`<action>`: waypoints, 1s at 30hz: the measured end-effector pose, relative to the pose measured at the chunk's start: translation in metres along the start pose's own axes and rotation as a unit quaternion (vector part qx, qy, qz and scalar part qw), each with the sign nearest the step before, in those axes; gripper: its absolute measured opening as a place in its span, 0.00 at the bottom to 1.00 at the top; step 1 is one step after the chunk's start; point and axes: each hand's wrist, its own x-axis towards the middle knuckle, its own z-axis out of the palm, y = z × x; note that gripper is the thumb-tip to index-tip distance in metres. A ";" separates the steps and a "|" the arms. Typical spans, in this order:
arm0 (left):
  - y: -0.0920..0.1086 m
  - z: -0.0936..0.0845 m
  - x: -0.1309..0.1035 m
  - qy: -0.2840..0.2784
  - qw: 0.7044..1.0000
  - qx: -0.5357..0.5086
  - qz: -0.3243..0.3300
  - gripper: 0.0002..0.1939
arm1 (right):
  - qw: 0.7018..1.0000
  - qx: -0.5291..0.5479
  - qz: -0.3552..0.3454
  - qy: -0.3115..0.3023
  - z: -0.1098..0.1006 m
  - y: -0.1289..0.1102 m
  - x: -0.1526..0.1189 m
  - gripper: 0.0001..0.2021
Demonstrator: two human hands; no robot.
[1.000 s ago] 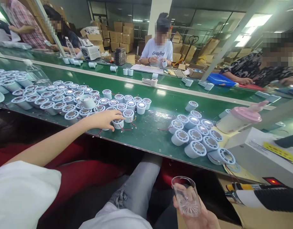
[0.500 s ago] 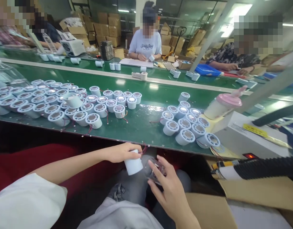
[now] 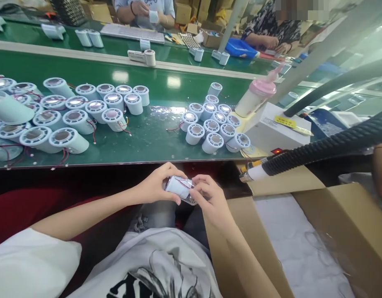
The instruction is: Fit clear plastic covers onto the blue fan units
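Note:
My left hand [image 3: 161, 184] is wrapped round a light-blue cylinder [image 3: 178, 186], which lies tilted on its side above my lap, with thin dark red wires along it. My right hand [image 3: 209, 192] is at the cylinder's right end, thumb and fingers closed together there. A clear container [image 3: 190, 199] with small metal pieces sits just under that end, partly hidden by the fingers. What exactly the right fingertips hold is too small to tell.
On the green table [image 3: 141, 151] stand many light-blue cylinders at left and a smaller group [image 3: 212, 140] at right. A pink-lidded bottle [image 3: 256, 93], a white box [image 3: 274, 128], a black hose [image 3: 318, 151] and an open carton [image 3: 250, 231] are at right. People sit across.
The view has shifted down and right. My hands have come together, the cylinder has been turned onto its side with wires showing, and my right hand's fingers have closed at its end.

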 end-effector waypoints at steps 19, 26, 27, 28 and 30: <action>0.002 0.010 -0.004 -0.120 0.927 -0.337 -0.110 0.35 | 0.991 -0.016 -0.128 -0.029 -0.020 0.018 -0.011 0.17; 0.007 0.001 -0.010 -0.136 0.975 -0.175 0.028 0.39 | 0.990 0.133 -0.037 -0.027 -0.016 0.015 -0.018 0.18; 0.008 0.000 -0.010 -0.134 0.976 -0.169 0.039 0.39 | 0.988 0.147 -0.027 -0.028 -0.016 0.014 -0.019 0.18; 0.009 0.000 -0.010 -0.132 0.977 -0.163 0.048 0.39 | 0.986 0.161 -0.015 -0.031 -0.016 0.013 -0.019 0.18; 0.012 -0.001 -0.010 -0.129 0.978 -0.151 0.062 0.39 | 0.981 0.189 0.006 -0.043 -0.017 0.011 -0.020 0.18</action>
